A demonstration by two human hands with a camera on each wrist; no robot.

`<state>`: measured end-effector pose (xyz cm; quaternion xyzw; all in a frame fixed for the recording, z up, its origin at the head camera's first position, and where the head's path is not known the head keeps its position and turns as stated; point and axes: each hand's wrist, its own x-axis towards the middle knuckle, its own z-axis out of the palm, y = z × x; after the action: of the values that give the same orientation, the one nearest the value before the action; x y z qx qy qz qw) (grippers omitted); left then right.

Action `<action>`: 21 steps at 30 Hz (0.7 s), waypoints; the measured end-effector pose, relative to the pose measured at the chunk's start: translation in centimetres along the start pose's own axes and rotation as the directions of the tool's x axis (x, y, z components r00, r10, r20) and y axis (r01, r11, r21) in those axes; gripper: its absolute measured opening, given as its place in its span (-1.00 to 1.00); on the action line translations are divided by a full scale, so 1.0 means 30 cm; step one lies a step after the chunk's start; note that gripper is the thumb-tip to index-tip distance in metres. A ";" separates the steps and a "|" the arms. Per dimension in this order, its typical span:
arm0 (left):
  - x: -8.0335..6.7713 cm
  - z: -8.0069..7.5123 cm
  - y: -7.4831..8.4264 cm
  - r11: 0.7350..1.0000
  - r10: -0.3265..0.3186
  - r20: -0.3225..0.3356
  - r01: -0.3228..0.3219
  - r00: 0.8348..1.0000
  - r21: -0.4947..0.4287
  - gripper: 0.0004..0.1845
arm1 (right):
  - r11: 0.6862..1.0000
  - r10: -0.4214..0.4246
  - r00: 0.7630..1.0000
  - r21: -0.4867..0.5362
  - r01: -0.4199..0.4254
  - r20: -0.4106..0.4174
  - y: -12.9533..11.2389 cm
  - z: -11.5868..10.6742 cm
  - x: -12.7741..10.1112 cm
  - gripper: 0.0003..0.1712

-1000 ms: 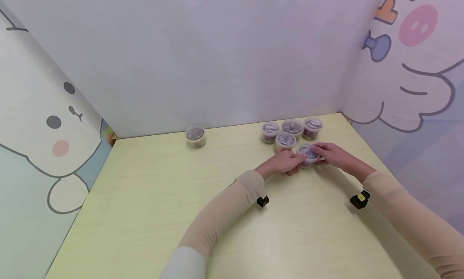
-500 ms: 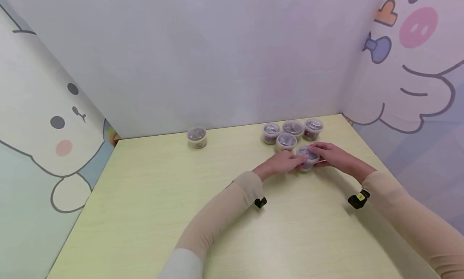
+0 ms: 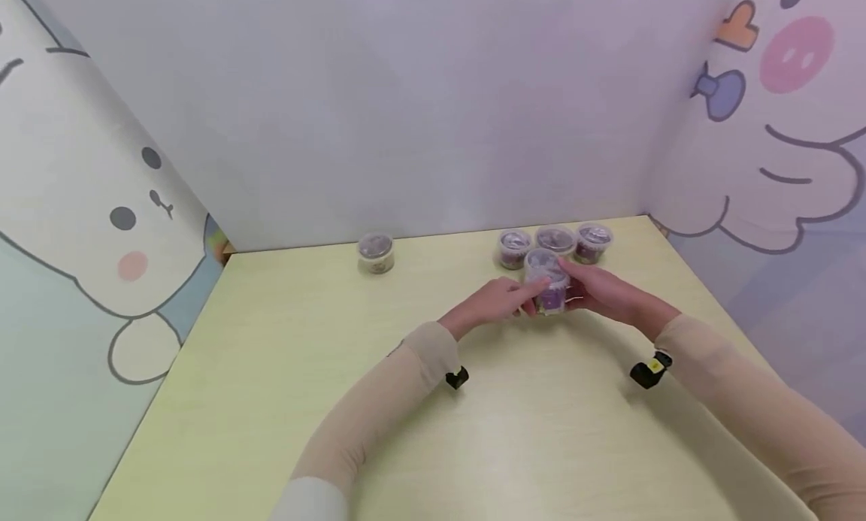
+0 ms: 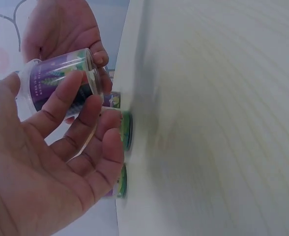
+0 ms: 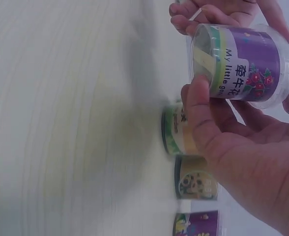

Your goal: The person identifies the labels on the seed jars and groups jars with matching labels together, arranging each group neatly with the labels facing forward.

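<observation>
A clear plastic cup point(image 3: 551, 295) with a purple printed label and a clear lid is held between both hands, raised above the table. In the right wrist view the cup point(image 5: 252, 61) lies tilted, and its label reads "My little garden". My left hand point(image 3: 497, 299) pinches its left side between thumb and index finger; the other fingers are loosely bent in the left wrist view. My right hand point(image 3: 602, 289) grips the opposite side, thumb near the lid and fingers around the base. Behind it stand similar lidded cups, including a purple one point(image 3: 514, 249) and a middle one point(image 3: 556, 239).
Another lidded cup point(image 3: 593, 243) stands at the back right of the light wooden table point(image 3: 304, 371). Farther left, a single pale cup point(image 3: 376, 252) stands near the back wall. A yellow-green labelled cup point(image 5: 174, 128) shows beneath the hands in the right wrist view.
Both hands have moved left with the cup, lifting and tilting it so more of its purple side shows. It now covers the front cup of the group in the head view.
</observation>
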<state>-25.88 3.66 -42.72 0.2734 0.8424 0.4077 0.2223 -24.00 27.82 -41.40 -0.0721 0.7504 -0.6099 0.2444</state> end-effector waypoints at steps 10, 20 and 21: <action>-0.091 -0.137 -0.060 0.998 -0.055 -0.115 0.053 0.992 -0.020 -0.06 | 0.963 -0.140 0.984 0.247 0.110 0.110 -0.053 0.109 0.100 -0.51; -0.146 -0.236 -0.094 0.972 -0.067 -0.119 0.038 0.991 -0.233 -0.20 | 0.938 -0.098 0.995 0.336 0.083 0.027 -0.105 0.201 0.175 -0.42; -0.152 -0.245 -0.100 0.961 -0.075 -0.130 0.037 0.989 -0.274 -0.23 | 0.934 -0.091 0.996 0.348 0.078 0.022 -0.112 0.207 0.181 -0.39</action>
<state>-27.67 -4.98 -40.27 0.1874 0.7997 0.5304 0.2099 -26.54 19.32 -40.58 -0.0716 0.6228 -0.7410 0.2408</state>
